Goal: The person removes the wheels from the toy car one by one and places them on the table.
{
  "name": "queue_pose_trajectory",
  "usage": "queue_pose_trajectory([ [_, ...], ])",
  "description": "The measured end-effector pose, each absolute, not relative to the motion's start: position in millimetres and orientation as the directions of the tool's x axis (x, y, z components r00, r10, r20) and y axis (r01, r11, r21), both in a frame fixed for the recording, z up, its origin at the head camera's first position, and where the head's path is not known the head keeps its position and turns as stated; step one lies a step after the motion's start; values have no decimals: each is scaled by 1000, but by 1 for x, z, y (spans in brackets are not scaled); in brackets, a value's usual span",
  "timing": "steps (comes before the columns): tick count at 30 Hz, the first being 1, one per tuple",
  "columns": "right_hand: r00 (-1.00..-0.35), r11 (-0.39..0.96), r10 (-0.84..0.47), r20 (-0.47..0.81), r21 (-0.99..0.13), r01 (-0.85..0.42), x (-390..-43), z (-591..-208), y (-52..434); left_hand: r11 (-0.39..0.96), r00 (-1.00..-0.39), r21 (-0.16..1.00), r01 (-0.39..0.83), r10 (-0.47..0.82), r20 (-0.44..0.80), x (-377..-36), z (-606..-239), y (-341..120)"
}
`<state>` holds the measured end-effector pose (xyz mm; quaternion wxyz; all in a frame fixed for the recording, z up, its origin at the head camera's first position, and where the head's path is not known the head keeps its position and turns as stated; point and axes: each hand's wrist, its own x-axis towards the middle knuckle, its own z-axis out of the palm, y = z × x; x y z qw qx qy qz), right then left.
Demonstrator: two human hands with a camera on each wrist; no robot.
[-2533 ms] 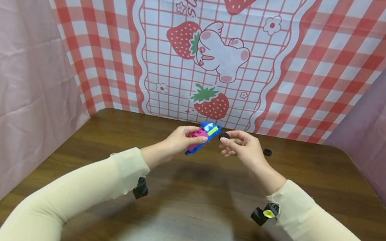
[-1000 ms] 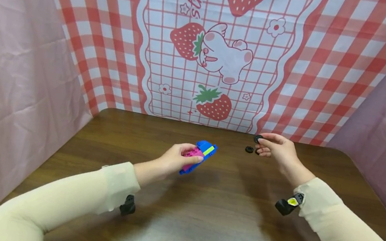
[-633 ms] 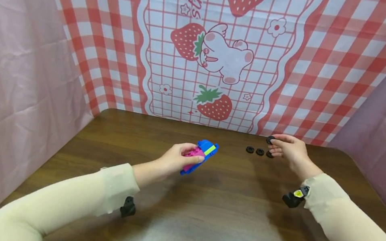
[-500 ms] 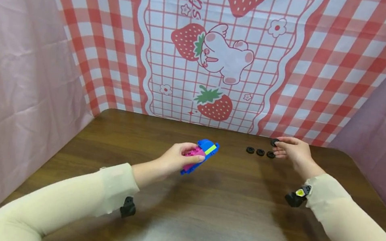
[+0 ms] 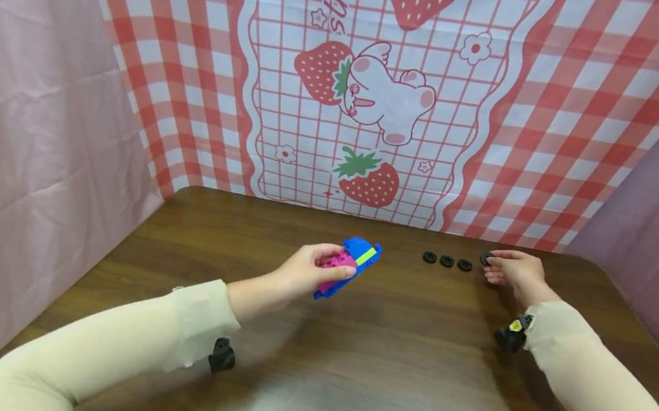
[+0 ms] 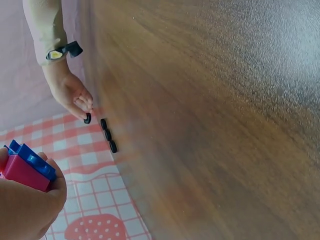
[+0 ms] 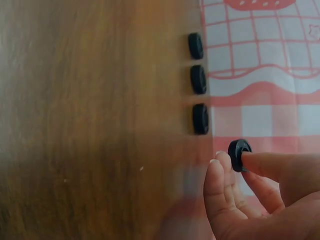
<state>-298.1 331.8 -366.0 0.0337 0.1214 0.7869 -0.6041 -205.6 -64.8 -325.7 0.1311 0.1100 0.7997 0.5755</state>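
Note:
Pinched between the thumb and fingers of my right hand [image 5: 514,271] is a small black toy wheel [image 7: 240,155], held close over the table at the back right. Three more black wheels [image 5: 447,261] lie flat in a row just left of it. My left hand [image 5: 308,272] grips a toy car body [image 5: 360,255] of building bricks, blue with a pink block and a lime-green strip, above the middle of the table. In the left wrist view its pink block [image 6: 25,172] and blue studded side show, partly covered by the fingers.
The brown wooden table [image 5: 359,362] reaches back to a red-and-white checked cloth [image 5: 192,62] with strawberry prints. Pink curtains [image 5: 21,123] hang at both sides. A small black camera [image 5: 511,333] sits at the right wrist.
The right hand has moved rightward and lowered its wheel toward the row's right end; other wheels were set down earlier. The left hand, with the car body, dropped from its higher place beside the right.

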Motion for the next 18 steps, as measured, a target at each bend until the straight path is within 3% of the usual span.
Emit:
queue_pose_trajectory([
  [18, -955, 264, 149, -256, -921, 288, -302, -380, 341, 305, -933, 951, 46, 353, -69, -196, -330, -57],
])
